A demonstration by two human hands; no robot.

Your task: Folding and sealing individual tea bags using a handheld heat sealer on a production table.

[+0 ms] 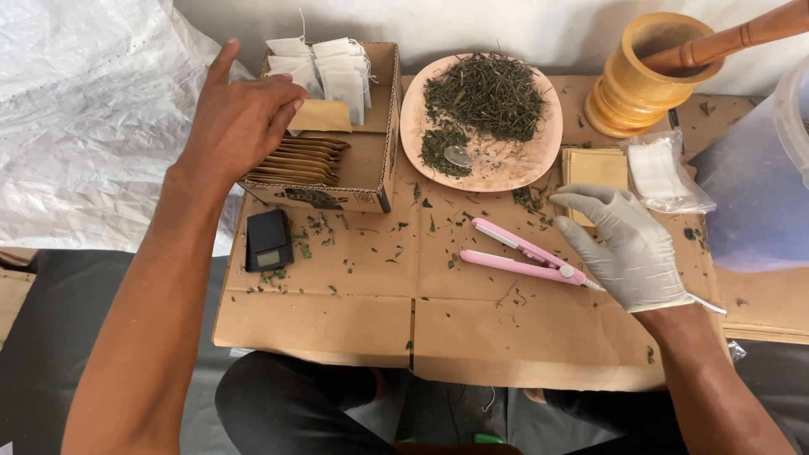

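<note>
Brown envelope (320, 116) under left hand (240, 118), cardboard box (383, 126)

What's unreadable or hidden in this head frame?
- Wooden pestle: upper end cut off by the top-right edge.
- Translucent plastic tub: mostly beyond the right edge.
- Small black digital scale: display too small to read.
- Kraft envelopes in the cardboard box: partly hidden by the bare left hand.
- Pink handheld sealer: rear end under the gloved right hand.

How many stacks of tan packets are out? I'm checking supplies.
2: one row standing in the cardboard box under the left hand, one stack beside the plate. More may be hidden.
</note>
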